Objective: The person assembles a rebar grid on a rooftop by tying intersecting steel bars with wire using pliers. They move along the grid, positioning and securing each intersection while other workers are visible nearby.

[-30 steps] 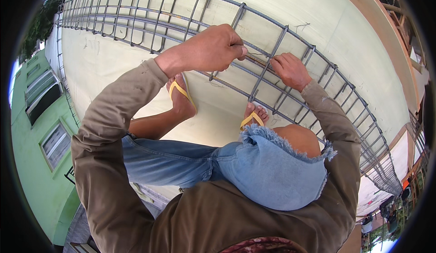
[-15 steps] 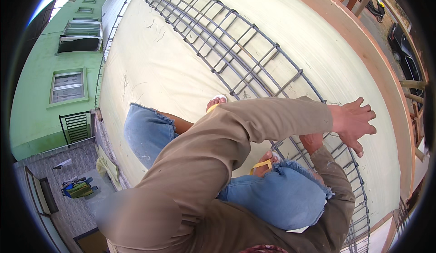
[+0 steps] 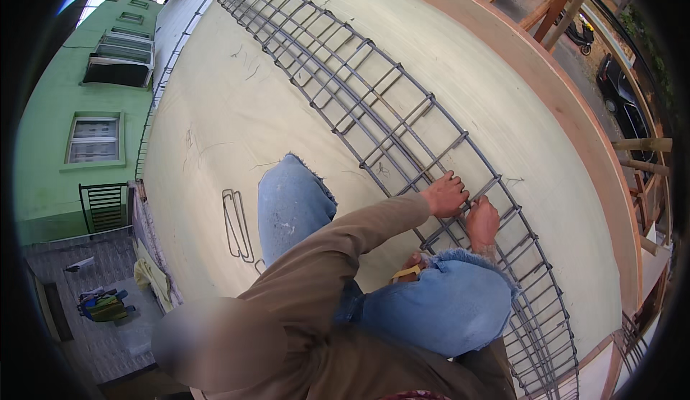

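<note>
A pale floor (image 3: 237,141) bears the steel cage (image 3: 394,137), which slants past the right knee (image 3: 442,303). 2 thin loops (image 3: 249,260) lie left of the left knee (image 3: 293,199). The left hand (image 3: 446,195) bends its fingers over the cage's bars; the right hand (image 3: 482,222) curls just beside it. What either grips, I cannot tell.

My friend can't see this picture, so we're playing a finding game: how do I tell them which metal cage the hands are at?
Start at the big pale surface. Across it, from upper left to lower right, runs a long grey steel cage. Unlike the ladder-like bars beside the green building, it has the left hand and right hand at it.
</note>
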Action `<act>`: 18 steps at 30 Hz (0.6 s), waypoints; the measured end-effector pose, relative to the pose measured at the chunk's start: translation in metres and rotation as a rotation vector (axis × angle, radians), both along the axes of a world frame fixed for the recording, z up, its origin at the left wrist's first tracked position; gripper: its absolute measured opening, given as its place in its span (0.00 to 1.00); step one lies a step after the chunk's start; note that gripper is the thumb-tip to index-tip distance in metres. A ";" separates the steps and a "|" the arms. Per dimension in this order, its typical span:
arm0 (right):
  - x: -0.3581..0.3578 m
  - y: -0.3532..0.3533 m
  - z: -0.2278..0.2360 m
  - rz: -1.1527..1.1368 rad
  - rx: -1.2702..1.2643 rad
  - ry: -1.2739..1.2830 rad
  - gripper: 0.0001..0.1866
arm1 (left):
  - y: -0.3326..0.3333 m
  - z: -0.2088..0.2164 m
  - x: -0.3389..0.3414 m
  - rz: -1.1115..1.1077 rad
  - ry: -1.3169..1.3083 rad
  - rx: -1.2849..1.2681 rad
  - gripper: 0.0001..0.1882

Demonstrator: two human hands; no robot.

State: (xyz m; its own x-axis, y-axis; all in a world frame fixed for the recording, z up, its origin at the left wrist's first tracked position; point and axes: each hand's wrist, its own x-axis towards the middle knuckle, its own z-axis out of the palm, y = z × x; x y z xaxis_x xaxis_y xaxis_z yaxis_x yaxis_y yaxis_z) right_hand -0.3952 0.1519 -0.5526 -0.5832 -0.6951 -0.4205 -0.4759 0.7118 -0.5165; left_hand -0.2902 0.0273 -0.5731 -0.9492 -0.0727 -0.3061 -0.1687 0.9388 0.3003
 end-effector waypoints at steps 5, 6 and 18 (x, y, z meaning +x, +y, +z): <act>0.033 0.052 0.006 0.450 -0.567 0.467 0.21 | -0.007 -0.028 -0.032 0.020 -0.135 0.247 0.25; 0.039 0.076 0.009 0.454 -0.424 0.241 0.22 | -0.010 -0.018 -0.035 0.019 -0.204 0.273 0.27; 0.209 0.284 -0.067 -0.765 0.074 0.410 0.22 | -0.015 -0.007 -0.053 -0.122 -0.230 0.409 0.25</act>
State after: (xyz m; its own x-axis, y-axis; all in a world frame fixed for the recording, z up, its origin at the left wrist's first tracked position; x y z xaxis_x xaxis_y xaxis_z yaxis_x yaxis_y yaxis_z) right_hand -0.1860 0.4357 -0.6199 -0.9942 -0.0299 -0.1035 0.0082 0.9371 -0.3491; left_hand -0.3434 0.0123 -0.5803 -0.8479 0.2051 -0.4889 -0.1699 0.7684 0.6170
